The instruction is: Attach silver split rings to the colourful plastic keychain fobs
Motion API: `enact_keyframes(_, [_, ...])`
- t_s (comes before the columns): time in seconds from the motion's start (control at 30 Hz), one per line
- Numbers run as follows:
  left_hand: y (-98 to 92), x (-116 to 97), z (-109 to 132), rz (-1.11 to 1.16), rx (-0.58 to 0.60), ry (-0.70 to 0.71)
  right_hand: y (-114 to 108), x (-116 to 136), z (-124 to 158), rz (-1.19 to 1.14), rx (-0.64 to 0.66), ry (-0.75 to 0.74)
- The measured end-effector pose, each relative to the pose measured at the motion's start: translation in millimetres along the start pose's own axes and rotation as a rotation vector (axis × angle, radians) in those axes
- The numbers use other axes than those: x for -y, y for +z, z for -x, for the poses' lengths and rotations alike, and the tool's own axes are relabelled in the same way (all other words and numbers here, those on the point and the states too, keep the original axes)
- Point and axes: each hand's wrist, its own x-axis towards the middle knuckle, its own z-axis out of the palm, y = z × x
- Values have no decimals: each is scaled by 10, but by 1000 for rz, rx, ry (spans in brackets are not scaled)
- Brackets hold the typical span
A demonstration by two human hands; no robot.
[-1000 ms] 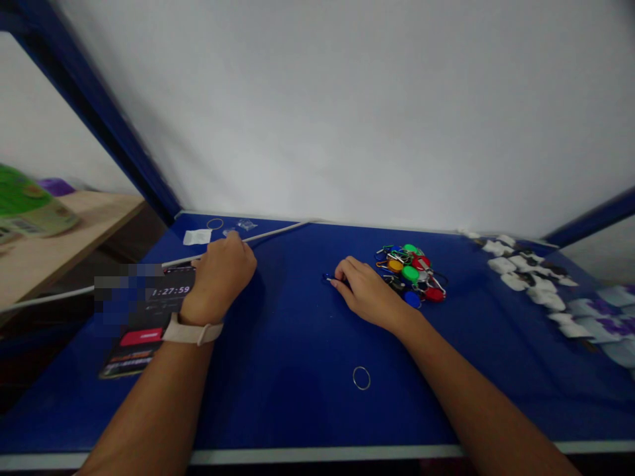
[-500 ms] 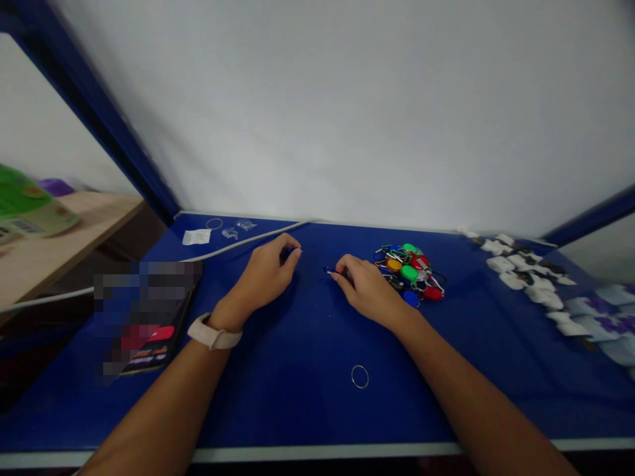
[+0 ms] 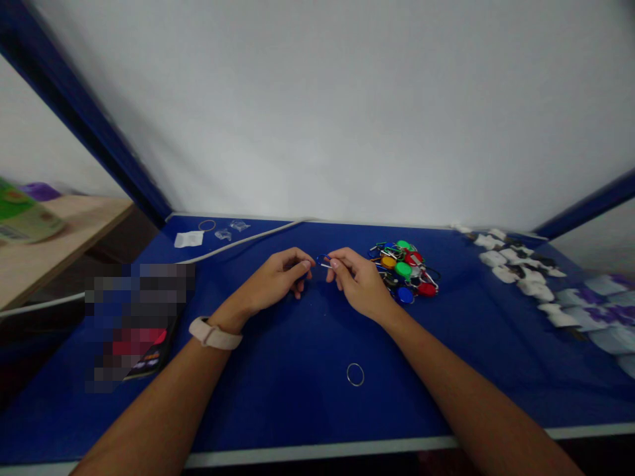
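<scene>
The 2 hands (image 3: 320, 277) hover close together above the middle of the blue tabletop (image 3: 278, 390), both lifted and curled inward. Between them is a small blue clip (image 3: 323, 260) with a thin silver end. The right hand (image 3: 360, 281) pinches that silver end between thumb and forefinger. The left hand (image 3: 278, 276) has its fingers curled, and its fingertips (image 3: 306, 264) sit just beside the clip's blue loop; whether they touch it is too small to tell. A pale wristband (image 3: 215, 334) circles the left wrist.

Just beyond the right hand lies a heap of colored key tags (image 3: 403, 270) in green, red, blue and yellow, tangled with metal clips. Below the hands, 1 steel split ring (image 3: 355, 375) lies alone. Toward the far left edge are a white cable (image 3: 238, 242), a white paper slip (image 3: 188, 238), 2 small clear plastic pieces (image 3: 223, 234) and a thin ring (image 3: 207, 225). A dark printed card (image 3: 149, 360) lies near the left edge, partly pixelated. On the right sit rows of white tags (image 3: 520, 271) and pale packets with purple print (image 3: 590, 311).
</scene>
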Motion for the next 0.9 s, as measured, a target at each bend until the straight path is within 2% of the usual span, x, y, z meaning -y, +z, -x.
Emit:
enact_keyframes(0.17, [67,-36,19,-90,69,15,11,29,18,10,49,-13])
enact_keyframes(0.37, [73,-44,32,-158,31,20,-14,137,21,158,106,-89])
enact_keyframes(0.53, [72,-61,39,-182,8,9,-60,209,32,488,235,-182])
enact_keyframes(0.7, [89,-76,38,-225,11,9,-67,276,25,898,330,-172])
enact_keyframes(0.9, [101,-94,28,-289,5,15,-19,368,18,1095,422,-106])
